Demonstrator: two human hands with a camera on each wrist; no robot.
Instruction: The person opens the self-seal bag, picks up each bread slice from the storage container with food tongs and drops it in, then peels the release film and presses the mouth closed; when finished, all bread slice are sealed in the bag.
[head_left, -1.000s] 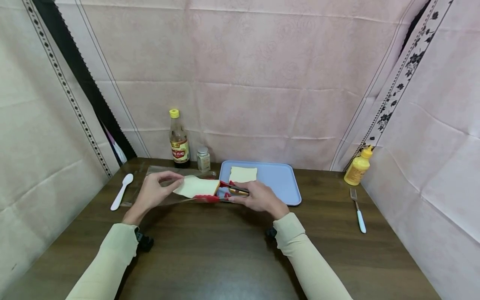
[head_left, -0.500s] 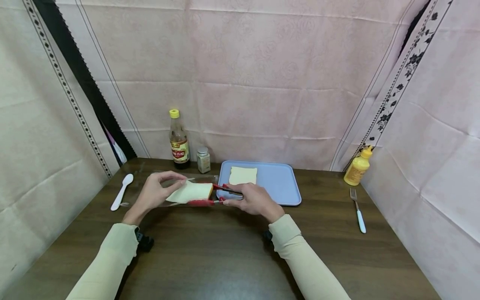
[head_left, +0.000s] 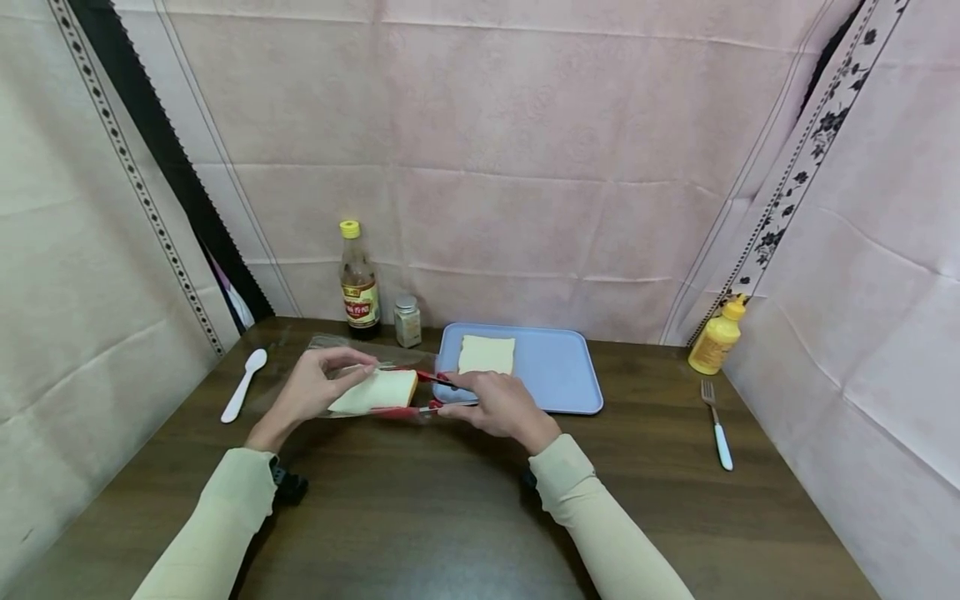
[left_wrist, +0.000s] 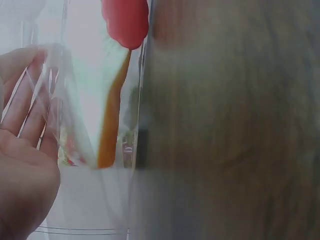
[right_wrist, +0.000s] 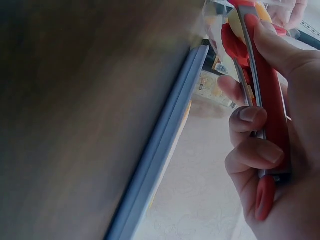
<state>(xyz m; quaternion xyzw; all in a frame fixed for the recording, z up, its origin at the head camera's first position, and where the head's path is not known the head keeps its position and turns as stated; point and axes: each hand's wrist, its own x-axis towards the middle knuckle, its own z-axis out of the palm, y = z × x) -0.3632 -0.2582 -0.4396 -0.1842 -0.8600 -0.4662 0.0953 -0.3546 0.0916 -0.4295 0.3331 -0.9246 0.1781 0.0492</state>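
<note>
I count two bread slices (head_left: 375, 392), one on one tray (head_left: 558, 367), one inside one clear bag (head_left: 417, 358) the left hand (head_left: 311, 389) pinches, the right hand (head_left: 504, 406) gripping one pair of tongs (right_wrist: 272, 110).

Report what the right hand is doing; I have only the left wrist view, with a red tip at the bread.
Observer: The right hand grips a pair of red-handled tongs.
Operator: Check for any other food.
Observer: A separate slice of bread lies on the left part of a blue tray.
Operator: Now name a utensil lying loose.
Observer: A white spoon lies on the table, to the left of the left hand.
</note>
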